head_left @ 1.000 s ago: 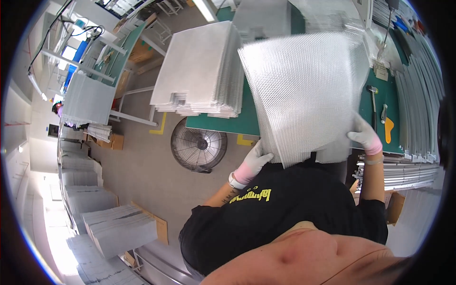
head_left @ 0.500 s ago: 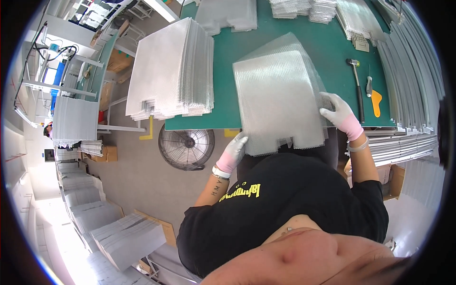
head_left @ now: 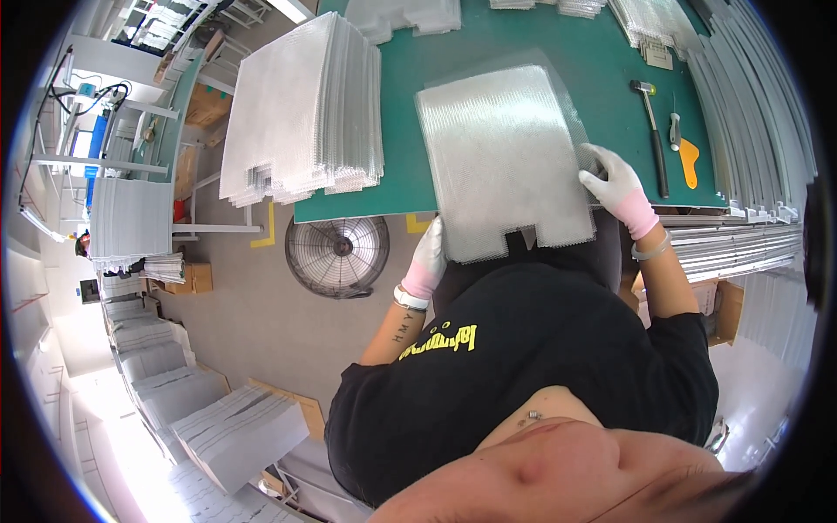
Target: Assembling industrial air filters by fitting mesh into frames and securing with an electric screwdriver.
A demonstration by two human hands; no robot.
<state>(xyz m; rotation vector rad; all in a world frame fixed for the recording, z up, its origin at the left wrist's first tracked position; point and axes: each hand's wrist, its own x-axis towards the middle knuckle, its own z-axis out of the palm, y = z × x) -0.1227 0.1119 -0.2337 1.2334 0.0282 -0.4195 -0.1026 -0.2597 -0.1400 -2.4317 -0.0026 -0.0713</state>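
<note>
A thin stack of silvery wire mesh sheets (head_left: 501,157), notched at the near edge, lies partly on the green table and overhangs its front edge above my lap. My left hand (head_left: 426,260), in a white and pink glove, holds the near left side, with some fingers hidden by the sheets. At the right side, my gloved right hand (head_left: 617,187) grips the edge with curled fingers, thumb toward me. One sheet beneath peeks out along the far and right edges.
A tall pile of mesh sheets (head_left: 283,105) stands at the table's left. On the green table (head_left: 602,87) lie a hammer (head_left: 654,139), a grey-handled tool (head_left: 675,131) and a yellow-orange flat piece (head_left: 689,164). A floor fan (head_left: 338,254) stands below. Long metal strips (head_left: 758,122) line the right.
The fanned-out sheets have come closer into line with each other. My left hand has slid up along the left edge, fingers straighter. My right hand keeps its place on the right edge.
</note>
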